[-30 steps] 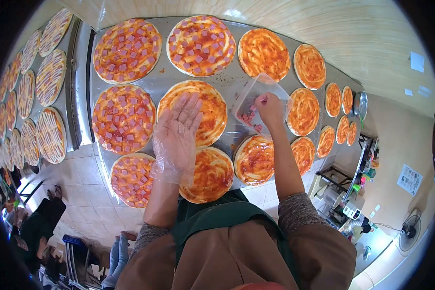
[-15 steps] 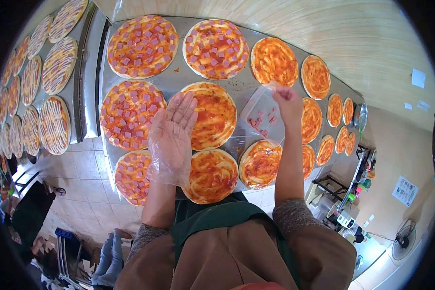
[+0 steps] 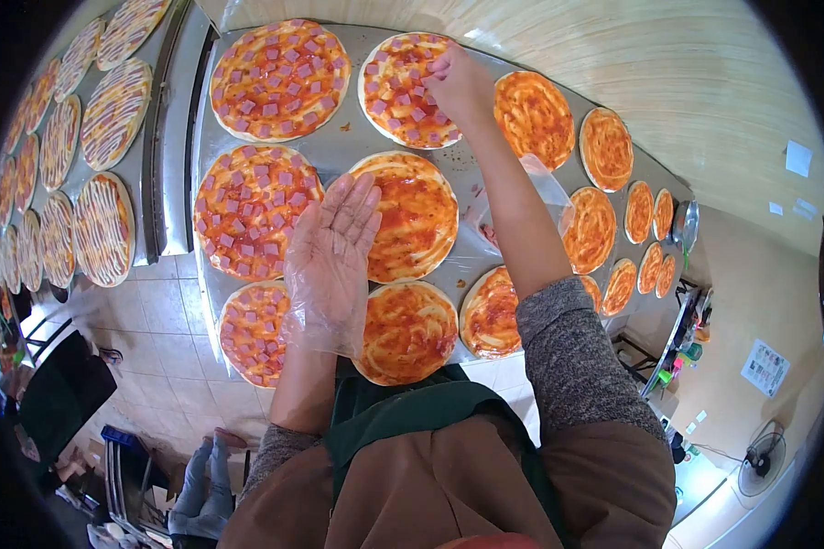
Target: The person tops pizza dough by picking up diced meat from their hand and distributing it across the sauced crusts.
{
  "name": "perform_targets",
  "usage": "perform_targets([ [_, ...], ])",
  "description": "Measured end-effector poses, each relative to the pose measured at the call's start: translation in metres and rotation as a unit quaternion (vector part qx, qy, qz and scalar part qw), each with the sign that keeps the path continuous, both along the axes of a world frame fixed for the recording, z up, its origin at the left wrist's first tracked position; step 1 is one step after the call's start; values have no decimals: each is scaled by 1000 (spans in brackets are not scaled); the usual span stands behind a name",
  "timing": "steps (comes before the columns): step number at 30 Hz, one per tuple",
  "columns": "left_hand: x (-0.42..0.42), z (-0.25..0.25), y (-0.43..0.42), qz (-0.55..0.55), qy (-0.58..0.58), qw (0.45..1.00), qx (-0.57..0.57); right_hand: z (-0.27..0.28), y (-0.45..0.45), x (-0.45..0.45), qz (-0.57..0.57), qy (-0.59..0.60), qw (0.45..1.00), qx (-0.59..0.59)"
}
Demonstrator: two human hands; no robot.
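My left hand (image 3: 331,261), in a clear plastic glove, is held palm up with its fingers stretched out. It is above the edge of a sauced pizza base (image 3: 418,215) and beside a pizza with diced ham (image 3: 247,215). My right hand (image 3: 458,84) is over the right side of another ham-topped pizza (image 3: 398,87) at the back. Its fingers are pinched together, and what they hold, if anything, is hidden. Under my right forearm is a translucent plastic container (image 3: 551,190), partly covered, with a few pink pieces showing.
More sauced bases (image 3: 533,114) stand in rows along the metal table (image 3: 339,137) to the right. A second tray (image 3: 151,220) at left carries pizzas with striped topping (image 3: 103,229). A metal bowl (image 3: 687,222) is at the far right end. A person's legs (image 3: 206,489) show at lower left.
My right hand has moved from the container up and left to the back ham-topped pizza. My left hand stays palm up in nearly the same place.
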State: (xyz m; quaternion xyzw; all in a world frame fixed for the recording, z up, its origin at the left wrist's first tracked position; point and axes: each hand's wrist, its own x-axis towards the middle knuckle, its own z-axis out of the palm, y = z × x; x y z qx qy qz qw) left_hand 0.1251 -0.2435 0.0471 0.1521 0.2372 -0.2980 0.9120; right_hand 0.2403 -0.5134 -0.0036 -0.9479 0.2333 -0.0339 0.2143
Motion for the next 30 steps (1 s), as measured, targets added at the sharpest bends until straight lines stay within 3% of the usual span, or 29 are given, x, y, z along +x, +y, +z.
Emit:
perform_targets([
  [8, 2, -2, 6, 12, 0, 1000, 0, 10, 3, -1, -3, 29, 999, 21],
  [14, 2, 2, 10, 9, 3, 1000, -4, 41, -44, -67, -36, -169, 984, 39],
  [16, 4, 0, 11, 10, 0, 1000, -11, 64, -57, -118, -86, -130, 988, 21],
  [20, 7, 3, 7, 17, -5, 1000, 0, 34, -75, -209, -100, 118, 988, 10],
  [23, 9, 11, -1, 14, -3, 1000, 18, 7, -69, -243, -107, 135, 983, 66],
  [26, 8, 9, -7, 5, 2, 1000, 8, -2, -67, -256, -135, 146, 979, -44],
  [30, 3, 8, -17, -13, -1, 1000, 11, 9, -58, -252, -93, 195, 972, -92],
])
